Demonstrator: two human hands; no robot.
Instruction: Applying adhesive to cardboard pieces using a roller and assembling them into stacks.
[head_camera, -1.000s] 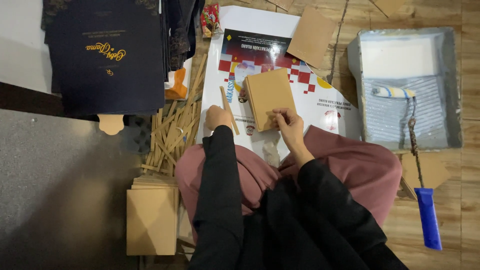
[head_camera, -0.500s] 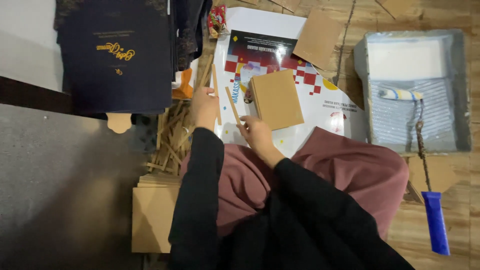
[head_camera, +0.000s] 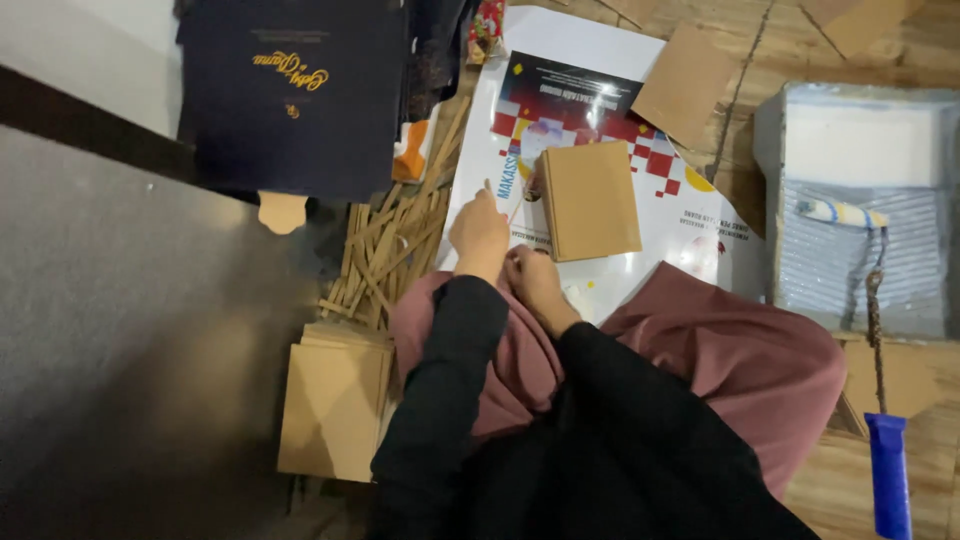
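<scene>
Brown rectangular cardboard panel (head_camera: 591, 200) lay on a white printed poster (head_camera: 600, 60).
Left hand (head_camera: 480, 232) pinched a thin stick; right hand (head_camera: 535, 280) curled beside it, grip unclear.

1 brown board (head_camera: 590, 200) — 1 poster (head_camera: 600, 110), 1 paint tray (head_camera: 860, 130), 1 roller (head_camera: 840, 213)

The right hand (head_camera: 535, 283), which a second ago gripped the brown board (head_camera: 591, 200) at its lower edge, has let go and drawn back to the lap. The board now lies flat on the printed sheet (head_camera: 600, 60). The left hand (head_camera: 480, 232) has shifted toward the board's left edge at frame centre.
</scene>
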